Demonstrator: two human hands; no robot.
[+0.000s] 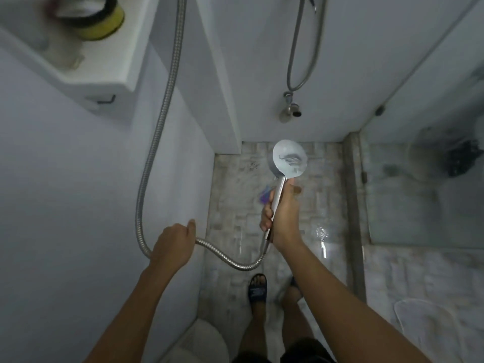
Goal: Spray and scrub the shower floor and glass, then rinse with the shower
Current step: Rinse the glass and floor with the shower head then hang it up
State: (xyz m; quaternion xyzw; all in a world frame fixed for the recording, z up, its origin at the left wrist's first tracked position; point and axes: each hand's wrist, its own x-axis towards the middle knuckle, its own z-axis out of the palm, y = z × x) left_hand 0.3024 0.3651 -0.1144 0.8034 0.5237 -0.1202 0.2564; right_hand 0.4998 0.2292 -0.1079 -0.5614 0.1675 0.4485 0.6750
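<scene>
My right hand [281, 214] grips the metal handle of the round shower head [289, 159], held upright over the wet tiled shower floor [309, 189]. Its flexible steel hose [154, 142] loops down from the upper wall and under my left hand [174, 243], which is closed around the hose near the left wall. The glass panel [424, 189] stands to the right behind a stone kerb [352, 205]. A blurred blue and purple object [264, 195] lies on the floor behind the handle. No water shows coming from the head.
A second hose [301, 56] and a wall tap [290, 108] hang on the back wall. A white shelf [104, 82] with a yellow item [102, 24] sits at upper left. A toilet rim [207, 341] is at bottom left. My sandalled feet [258, 288] stand on the floor.
</scene>
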